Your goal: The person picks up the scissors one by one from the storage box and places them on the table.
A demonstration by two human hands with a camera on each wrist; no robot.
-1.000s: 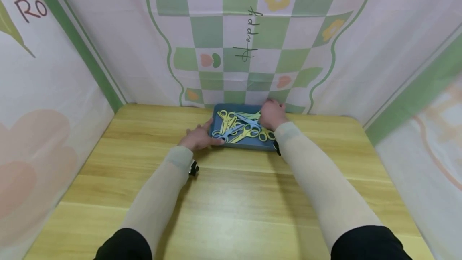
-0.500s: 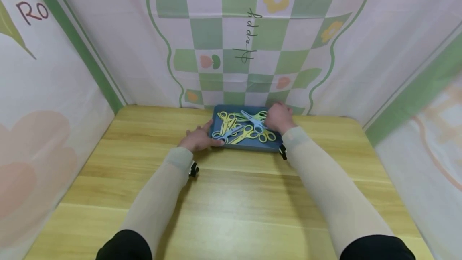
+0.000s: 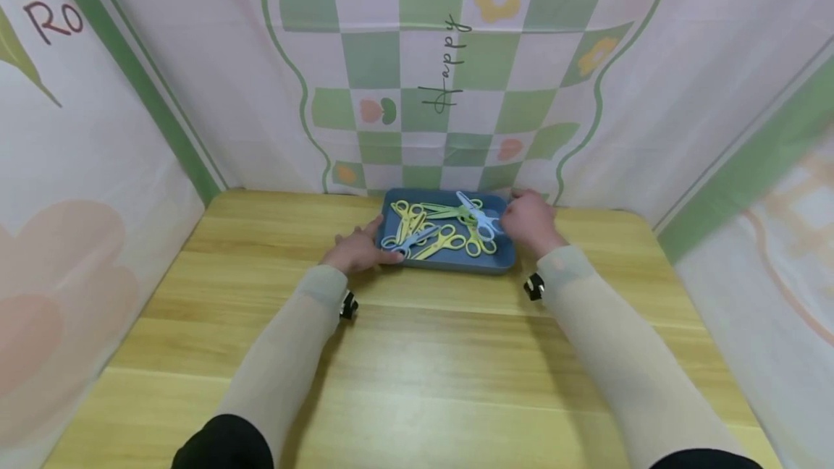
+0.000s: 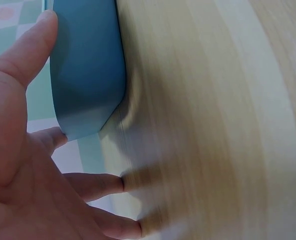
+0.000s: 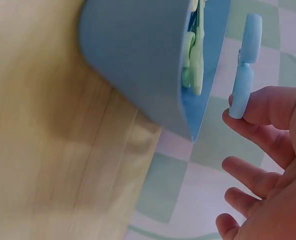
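My right hand (image 3: 531,224) pinches a pair of light blue scissors (image 3: 477,214) by a handle loop, between thumb and index finger. In the right wrist view, those scissors (image 5: 243,82) hang above the tray's rim, beside the wall. The blue-grey tray (image 3: 449,263) sits at the table's back edge. Inside it lie several yellow scissors (image 3: 446,239), green scissors (image 3: 443,211) and another blue pair (image 3: 410,239). My left hand (image 3: 357,249) touches the tray's left front corner. In the left wrist view, its thumb and index finger lie along the tray wall (image 4: 88,65), the other fingertips on the table.
A wooden table (image 3: 417,368) spreads in front of the tray. Directly behind stands a checked curtain (image 3: 426,107), with more printed cloth (image 3: 78,237) at the sides. A small black wrist camera (image 3: 534,286) sits at the right wrist.
My right hand has moved right, drawing the light blue scissors from the pile toward the tray's right end and turning them. My left hand and the tray stay in place.
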